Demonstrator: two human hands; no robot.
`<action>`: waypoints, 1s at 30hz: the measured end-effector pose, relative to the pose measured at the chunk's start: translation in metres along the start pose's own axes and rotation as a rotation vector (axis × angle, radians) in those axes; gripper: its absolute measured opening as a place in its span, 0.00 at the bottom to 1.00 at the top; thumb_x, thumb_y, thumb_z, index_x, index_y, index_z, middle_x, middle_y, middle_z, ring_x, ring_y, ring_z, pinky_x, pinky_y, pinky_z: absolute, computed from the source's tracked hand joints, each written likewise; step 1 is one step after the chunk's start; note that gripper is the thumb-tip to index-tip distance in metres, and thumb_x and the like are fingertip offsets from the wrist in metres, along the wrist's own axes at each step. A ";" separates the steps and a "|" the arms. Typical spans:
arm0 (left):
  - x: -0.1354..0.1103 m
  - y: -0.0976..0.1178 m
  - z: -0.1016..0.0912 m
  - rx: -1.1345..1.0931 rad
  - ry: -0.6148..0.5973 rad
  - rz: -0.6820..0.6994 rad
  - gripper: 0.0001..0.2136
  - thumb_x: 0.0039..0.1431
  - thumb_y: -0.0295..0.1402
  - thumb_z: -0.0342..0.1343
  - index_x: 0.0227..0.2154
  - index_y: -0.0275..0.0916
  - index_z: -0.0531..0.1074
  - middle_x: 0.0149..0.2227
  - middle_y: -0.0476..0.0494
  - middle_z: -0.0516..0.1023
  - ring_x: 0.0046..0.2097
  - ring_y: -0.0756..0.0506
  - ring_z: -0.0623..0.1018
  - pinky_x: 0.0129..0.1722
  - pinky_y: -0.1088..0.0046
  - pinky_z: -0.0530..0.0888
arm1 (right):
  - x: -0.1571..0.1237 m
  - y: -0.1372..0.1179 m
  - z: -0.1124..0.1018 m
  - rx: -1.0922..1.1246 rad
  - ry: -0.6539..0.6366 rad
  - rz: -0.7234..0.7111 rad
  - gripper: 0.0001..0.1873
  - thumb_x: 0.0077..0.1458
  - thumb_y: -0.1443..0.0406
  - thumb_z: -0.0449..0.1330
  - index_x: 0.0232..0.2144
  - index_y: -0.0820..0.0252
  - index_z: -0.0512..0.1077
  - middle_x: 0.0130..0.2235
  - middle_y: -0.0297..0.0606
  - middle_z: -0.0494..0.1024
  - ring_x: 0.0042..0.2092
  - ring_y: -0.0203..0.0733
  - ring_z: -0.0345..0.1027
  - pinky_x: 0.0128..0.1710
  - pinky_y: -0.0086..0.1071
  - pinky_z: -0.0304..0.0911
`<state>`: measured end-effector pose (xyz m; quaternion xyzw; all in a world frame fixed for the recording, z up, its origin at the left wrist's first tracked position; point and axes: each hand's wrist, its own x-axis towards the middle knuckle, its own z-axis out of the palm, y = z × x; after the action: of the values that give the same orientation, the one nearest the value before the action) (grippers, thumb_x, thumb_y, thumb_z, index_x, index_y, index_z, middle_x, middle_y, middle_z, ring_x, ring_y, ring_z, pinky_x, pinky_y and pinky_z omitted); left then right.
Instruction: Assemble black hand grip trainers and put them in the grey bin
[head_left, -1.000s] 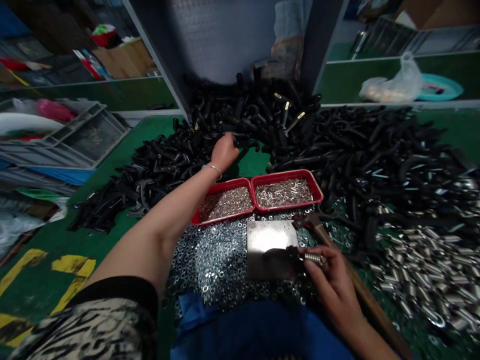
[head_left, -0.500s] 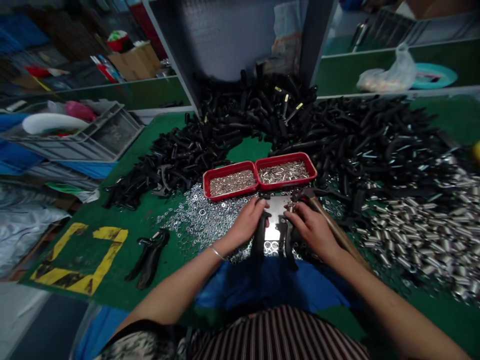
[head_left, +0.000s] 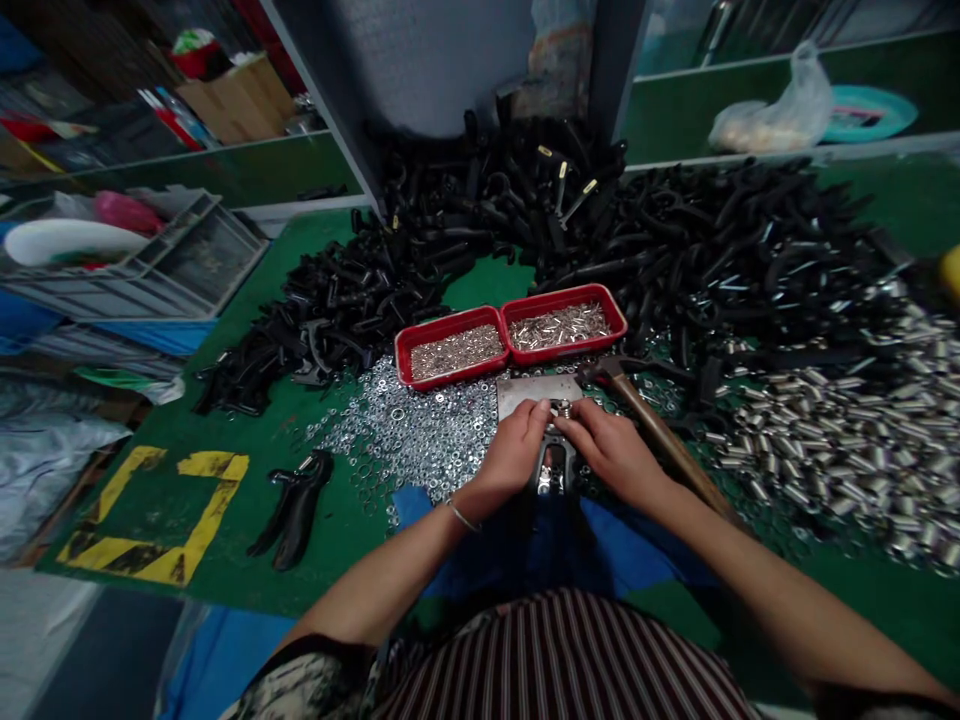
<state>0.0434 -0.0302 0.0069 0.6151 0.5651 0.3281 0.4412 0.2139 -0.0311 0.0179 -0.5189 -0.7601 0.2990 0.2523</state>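
Observation:
My left hand point(head_left: 512, 455) and my right hand point(head_left: 611, 448) meet over a small steel plate point(head_left: 525, 391) in front of me. Between them they hold black handle pieces point(head_left: 553, 470) pressed close together, with a small metal spring or bolt point(head_left: 562, 408) at the top where the fingertips pinch. Both hands are closed on the parts. A wooden-handled hammer point(head_left: 656, 430) lies just right of my right hand. Two red trays point(head_left: 510, 335) of small metal parts sit just beyond the plate.
A big heap of black handles point(head_left: 675, 260) curves round the back of the green table point(head_left: 255, 500). Silver washers point(head_left: 412, 430) lie left of my hands, metal springs point(head_left: 840, 440) at right. One assembled black tool point(head_left: 296, 505) lies at left. Grey crates point(head_left: 172, 265) stand far left.
My left hand reached into the black heap, came back with a handle, and now both hands have drawn the two handle pieces together over the steel plate.

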 end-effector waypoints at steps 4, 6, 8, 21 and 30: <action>0.002 0.002 0.001 0.108 0.044 0.070 0.18 0.74 0.45 0.39 0.37 0.41 0.69 0.36 0.45 0.78 0.38 0.44 0.78 0.41 0.68 0.72 | -0.001 0.004 0.005 0.139 0.075 0.011 0.15 0.68 0.55 0.51 0.30 0.54 0.61 0.27 0.33 0.68 0.30 0.42 0.65 0.32 0.33 0.56; 0.002 0.003 0.001 0.147 0.054 0.089 0.17 0.74 0.44 0.38 0.39 0.41 0.69 0.38 0.44 0.79 0.41 0.43 0.79 0.43 0.68 0.72 | -0.002 0.004 0.006 0.191 0.103 0.031 0.16 0.68 0.54 0.51 0.30 0.54 0.61 0.27 0.32 0.66 0.29 0.40 0.63 0.31 0.32 0.55; 0.001 0.002 -0.001 0.204 0.069 0.100 0.17 0.74 0.43 0.37 0.43 0.41 0.69 0.41 0.42 0.79 0.43 0.42 0.80 0.44 0.67 0.73 | -0.002 0.003 0.006 0.221 0.104 0.044 0.16 0.68 0.54 0.51 0.30 0.54 0.62 0.27 0.31 0.66 0.29 0.40 0.63 0.32 0.32 0.55; -0.003 0.008 -0.025 0.437 0.023 0.253 0.17 0.75 0.40 0.35 0.49 0.40 0.66 0.41 0.41 0.79 0.40 0.44 0.81 0.40 0.69 0.75 | 0.007 -0.011 -0.011 0.274 -0.104 0.010 0.17 0.68 0.51 0.50 0.32 0.54 0.63 0.30 0.33 0.69 0.33 0.41 0.64 0.35 0.35 0.59; -0.023 0.001 -0.033 0.933 -0.285 0.582 0.15 0.73 0.33 0.38 0.53 0.37 0.67 0.46 0.36 0.76 0.33 0.45 0.78 0.31 0.69 0.73 | -0.009 -0.023 -0.011 0.332 -0.365 0.038 0.15 0.68 0.53 0.49 0.39 0.57 0.66 0.38 0.40 0.73 0.39 0.43 0.67 0.42 0.38 0.65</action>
<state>0.0105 -0.0466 0.0235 0.9135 0.3921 0.0655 0.0863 0.2097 -0.0440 0.0409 -0.4220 -0.7235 0.5133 0.1870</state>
